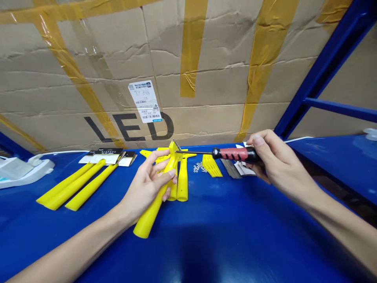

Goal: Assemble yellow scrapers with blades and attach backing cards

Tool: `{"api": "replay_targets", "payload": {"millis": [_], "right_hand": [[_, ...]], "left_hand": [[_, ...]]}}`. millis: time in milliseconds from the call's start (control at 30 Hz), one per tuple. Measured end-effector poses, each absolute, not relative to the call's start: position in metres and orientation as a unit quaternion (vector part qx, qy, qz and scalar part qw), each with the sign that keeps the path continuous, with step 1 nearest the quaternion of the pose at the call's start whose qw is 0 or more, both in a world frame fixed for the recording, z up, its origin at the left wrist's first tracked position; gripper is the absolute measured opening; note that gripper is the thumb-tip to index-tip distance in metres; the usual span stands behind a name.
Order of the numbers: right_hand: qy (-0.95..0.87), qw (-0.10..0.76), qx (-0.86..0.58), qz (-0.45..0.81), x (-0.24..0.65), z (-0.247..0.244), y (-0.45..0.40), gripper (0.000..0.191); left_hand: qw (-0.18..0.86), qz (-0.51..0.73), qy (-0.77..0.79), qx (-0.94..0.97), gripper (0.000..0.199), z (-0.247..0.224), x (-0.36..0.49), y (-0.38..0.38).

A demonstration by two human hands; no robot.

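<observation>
My left hand (pixel 154 179) is wrapped round a yellow plastic handle (pixel 147 218), its hollow end pointing down toward me and its head tilted up. In my right hand (pixel 269 159) is a red and black screwdriver (pixel 235 154), held level. The screwdriver's shaft reaches left and its tip meets the head of the handle; whether a screw sits there is too small to tell. Behind the held handle lie more yellow handles (pixel 182 184). Small screws (pixel 200 168) and a stack of yellow pieces (pixel 211 166) rest right of them.
Finished-looking yellow handles (pixel 88 184) with black and white cards lie at left, near a white power strip (pixel 32 173). Dark flat blades (pixel 230 169) lie at right. A large cardboard box (pixel 218 51) stands behind the blue table (pixel 235 243), beside a blue metal frame (pixel 318 70).
</observation>
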State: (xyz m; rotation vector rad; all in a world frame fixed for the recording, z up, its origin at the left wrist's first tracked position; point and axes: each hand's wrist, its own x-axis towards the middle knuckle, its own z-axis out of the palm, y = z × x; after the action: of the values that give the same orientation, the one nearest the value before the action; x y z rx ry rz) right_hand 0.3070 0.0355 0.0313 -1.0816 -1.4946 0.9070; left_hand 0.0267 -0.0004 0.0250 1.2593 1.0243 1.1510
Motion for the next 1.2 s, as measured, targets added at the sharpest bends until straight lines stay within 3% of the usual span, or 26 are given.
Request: {"api": "replay_targets", "payload": {"millis": [133, 233, 367, 467, 600, 733, 833, 967, 1100, 1200], "right_hand": [[-0.634, 0.5, -0.373, 0.457, 0.31, 0.031, 0.037, 0.044], [-0.631, 0.522, -0.403, 0.408, 0.311, 0.029, 0.04, 0.029], [-0.617, 0.506, -0.441, 0.411, 0.314, 0.03, 0.041, 0.032], [-0.627, 0.49, -0.379, 0.472, 0.315, 0.032, 0.039, 0.047], [-0.628, 0.53, -0.416, 0.389, 0.313, 0.03, 0.04, 0.026], [-0.643, 0.483, -0.425, 0.415, 0.313, 0.028, 0.039, 0.032], [-0.656, 0.468, -0.358, 0.472, 0.311, 0.028, 0.036, 0.051], [-0.65, 0.504, -0.413, 0.389, 0.305, 0.026, 0.036, 0.028], [-0.646, 0.476, -0.415, 0.43, 0.307, 0.027, 0.036, 0.041], [-0.659, 0.469, -0.353, 0.47, 0.311, 0.03, 0.036, 0.069]], "left_hand": [[0.538, 0.495, 0.441, 0.521, 0.042, 0.024, 0.026, 0.0], [0.54, 0.488, 0.436, 0.528, 0.041, 0.022, 0.026, 0.0], [0.544, 0.484, 0.433, 0.531, 0.043, 0.022, 0.027, 0.0], [0.54, 0.489, 0.442, 0.524, 0.049, 0.022, 0.026, 0.0], [0.547, 0.479, 0.442, 0.525, 0.049, 0.021, 0.027, -0.001], [0.539, 0.489, 0.453, 0.514, 0.05, 0.021, 0.027, 0.0], [0.533, 0.504, 0.449, 0.51, 0.049, 0.023, 0.025, 0.002], [0.536, 0.504, 0.44, 0.515, 0.048, 0.023, 0.024, 0.004], [0.535, 0.506, 0.439, 0.515, 0.048, 0.024, 0.024, 0.004], [0.532, 0.507, 0.441, 0.515, 0.048, 0.024, 0.024, 0.005]]}}
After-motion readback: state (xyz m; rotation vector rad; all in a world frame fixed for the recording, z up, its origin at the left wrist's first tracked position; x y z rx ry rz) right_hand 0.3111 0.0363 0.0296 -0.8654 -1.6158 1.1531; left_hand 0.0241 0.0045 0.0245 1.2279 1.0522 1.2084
